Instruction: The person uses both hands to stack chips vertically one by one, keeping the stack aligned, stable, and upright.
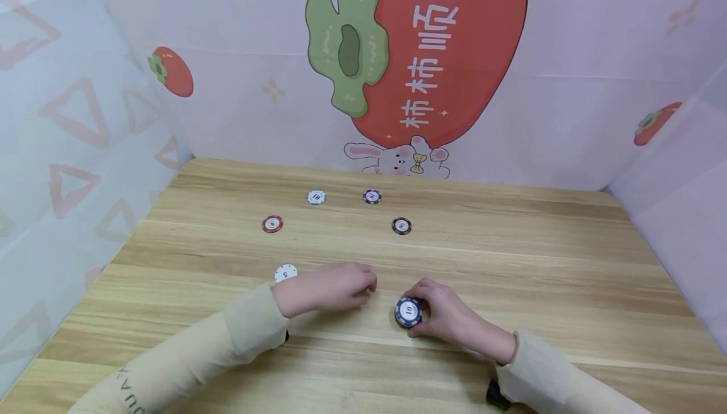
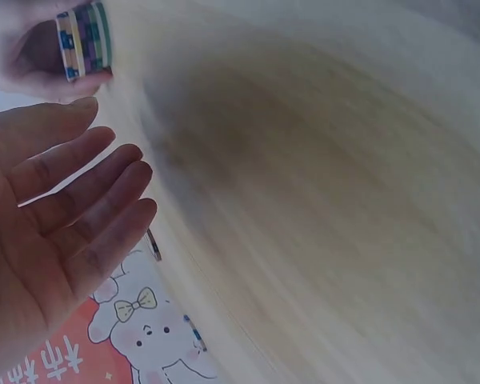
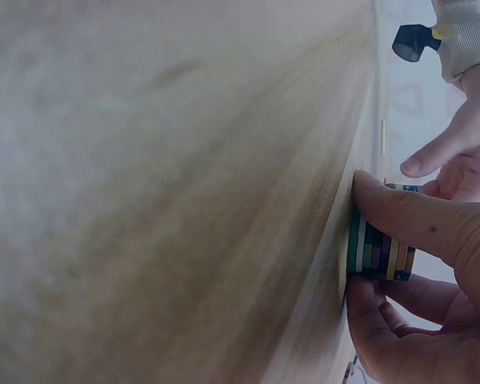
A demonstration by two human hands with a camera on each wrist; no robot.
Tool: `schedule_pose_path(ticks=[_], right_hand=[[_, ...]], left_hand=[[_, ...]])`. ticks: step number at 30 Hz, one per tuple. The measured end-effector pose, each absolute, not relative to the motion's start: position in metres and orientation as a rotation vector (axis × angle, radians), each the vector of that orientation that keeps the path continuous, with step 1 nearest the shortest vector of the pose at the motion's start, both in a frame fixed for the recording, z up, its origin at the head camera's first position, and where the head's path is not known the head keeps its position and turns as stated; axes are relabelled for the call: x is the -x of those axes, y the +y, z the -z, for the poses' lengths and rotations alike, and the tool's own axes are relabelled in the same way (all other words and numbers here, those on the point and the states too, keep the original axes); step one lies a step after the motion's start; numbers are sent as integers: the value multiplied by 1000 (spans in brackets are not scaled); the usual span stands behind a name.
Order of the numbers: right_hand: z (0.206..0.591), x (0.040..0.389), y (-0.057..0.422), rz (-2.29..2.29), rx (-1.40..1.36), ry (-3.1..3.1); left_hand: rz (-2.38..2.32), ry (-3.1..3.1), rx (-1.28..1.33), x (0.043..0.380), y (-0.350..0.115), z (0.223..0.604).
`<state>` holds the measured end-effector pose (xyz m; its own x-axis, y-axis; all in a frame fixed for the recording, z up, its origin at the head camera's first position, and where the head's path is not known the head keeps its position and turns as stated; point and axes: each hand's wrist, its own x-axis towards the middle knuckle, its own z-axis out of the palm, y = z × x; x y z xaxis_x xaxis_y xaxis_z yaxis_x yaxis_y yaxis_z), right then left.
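My right hand (image 1: pixel 447 314) grips a short stack of poker chips (image 1: pixel 408 312) on the table, thumb on one side and fingers on the other. A blue chip marked 10 tops it. Side on, the right wrist view shows the stack's layered edges (image 3: pixel 376 250) in green, white, purple and yellow. To the left of the stack, my left hand (image 1: pixel 339 284) hovers over the wood with nothing in it. Its fingers are loosely bent, palm visible in the left wrist view. A white chip (image 1: pixel 286 272) lies by the left wrist, partly covered by it.
Farther back on the wooden table (image 1: pixel 539 262), single chips lie spread out: a red one (image 1: pixel 272 224), a light blue and white one (image 1: pixel 316 197), a dark blue one (image 1: pixel 372 197) and a black one (image 1: pixel 401 226). A printed cloth backdrop (image 1: pixel 568 86) stands behind the table.
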<state>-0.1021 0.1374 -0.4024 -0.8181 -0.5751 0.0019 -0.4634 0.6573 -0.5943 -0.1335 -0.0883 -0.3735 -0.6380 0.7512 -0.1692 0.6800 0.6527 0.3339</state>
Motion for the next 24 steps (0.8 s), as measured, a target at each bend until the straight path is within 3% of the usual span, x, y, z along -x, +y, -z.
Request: schedule_pose_path(ticks=[24], right_hand=[[401,101,138,893,870,2685]], left_hand=[[-302,2719,-1106,144,-142,364]])
